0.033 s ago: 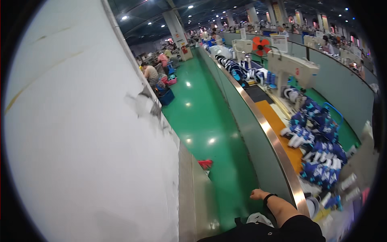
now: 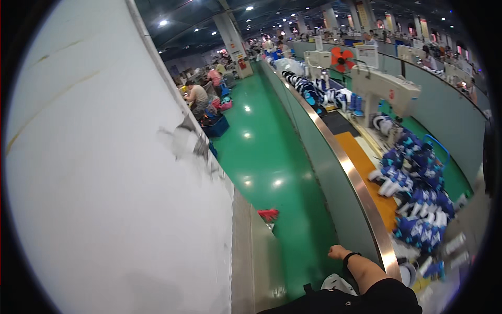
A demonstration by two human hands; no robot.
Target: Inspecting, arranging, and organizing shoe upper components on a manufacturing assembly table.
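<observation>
My right hand (image 2: 337, 252) hangs low over the green floor, close to the grey partition (image 2: 348, 214) with its shiny metal top edge. Its fingers are curled in and nothing shows in them. A black band (image 2: 352, 257) circles that wrist, and a black sleeve covers the upper arm. My left hand is out of the picture. Beyond the partition, blue and white shoe uppers (image 2: 421, 220) lie heaped beside a beige sewing machine (image 2: 384, 89).
A white wall (image 2: 120, 157) with scuffed paint fills the left. The green aisle (image 2: 261, 141) runs ahead between wall and partition. Something red (image 2: 269, 214) lies at the wall's foot. Seated people (image 2: 197, 98) work beside a blue bin (image 2: 215, 126) farther on. An orange fan (image 2: 342, 58) stands behind the partition.
The view has shifted slightly, so the aisle and the sewing machine sit a little farther right and lower. My right hand stays curled at nearly the same place.
</observation>
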